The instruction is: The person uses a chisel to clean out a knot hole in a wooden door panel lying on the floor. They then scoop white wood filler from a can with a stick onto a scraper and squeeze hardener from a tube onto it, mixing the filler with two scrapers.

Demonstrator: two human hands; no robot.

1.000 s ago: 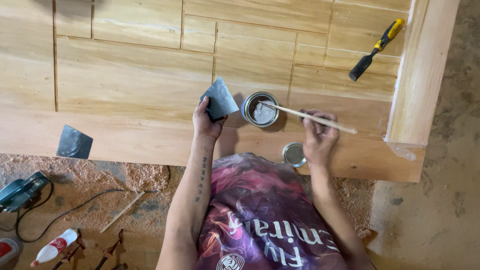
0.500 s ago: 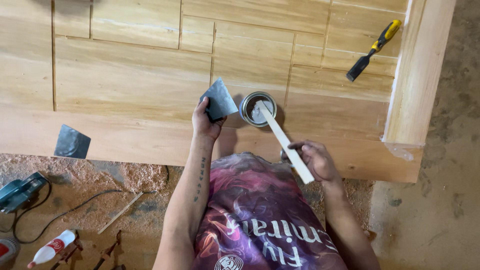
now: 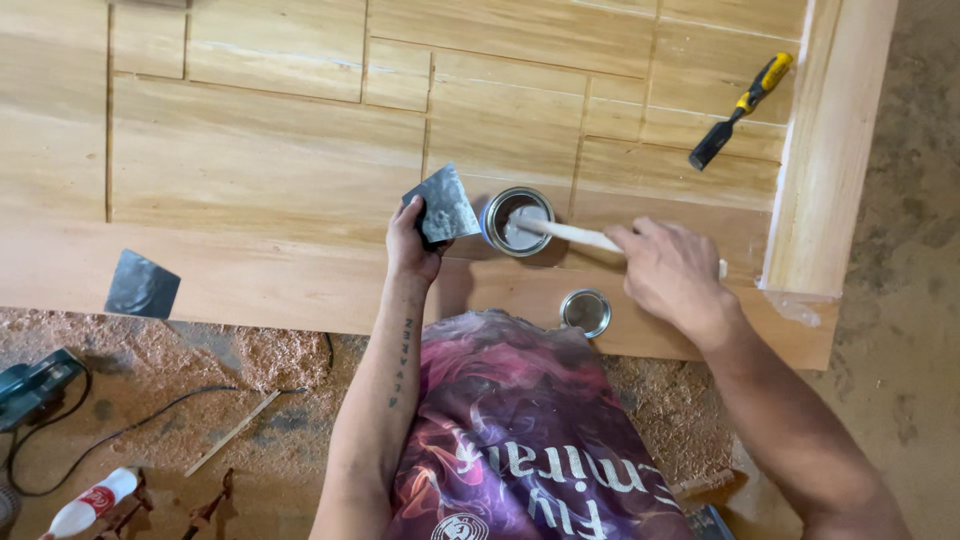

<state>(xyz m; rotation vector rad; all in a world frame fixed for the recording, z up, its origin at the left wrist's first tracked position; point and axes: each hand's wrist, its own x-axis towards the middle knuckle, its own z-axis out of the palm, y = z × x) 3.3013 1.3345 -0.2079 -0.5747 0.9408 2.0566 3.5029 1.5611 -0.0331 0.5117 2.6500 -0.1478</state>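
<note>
My left hand [image 3: 412,243] holds a grey metal spreader blade [image 3: 446,205] tilted up, right beside a small open tin [image 3: 517,221] of pale paste that stands on a wooden door panel [image 3: 260,160]. My right hand [image 3: 672,275] grips a flat wooden stick [image 3: 570,234] whose far end dips into the tin. The tin's round metal lid [image 3: 585,312] lies on the panel just below, between both arms.
A second grey spreader blade [image 3: 142,285] lies at the panel's near left edge. A yellow-handled chisel [image 3: 740,108] rests at the upper right by the raised wooden frame [image 3: 835,140]. Sawdust, a cable [image 3: 130,430], a power tool [image 3: 35,385] and a glue bottle [image 3: 92,500] lie on the floor.
My right hand swung the stick from a steep diagonal toward my body back to nearly level, its tip staying in the tin. The left hand and blade held still.
</note>
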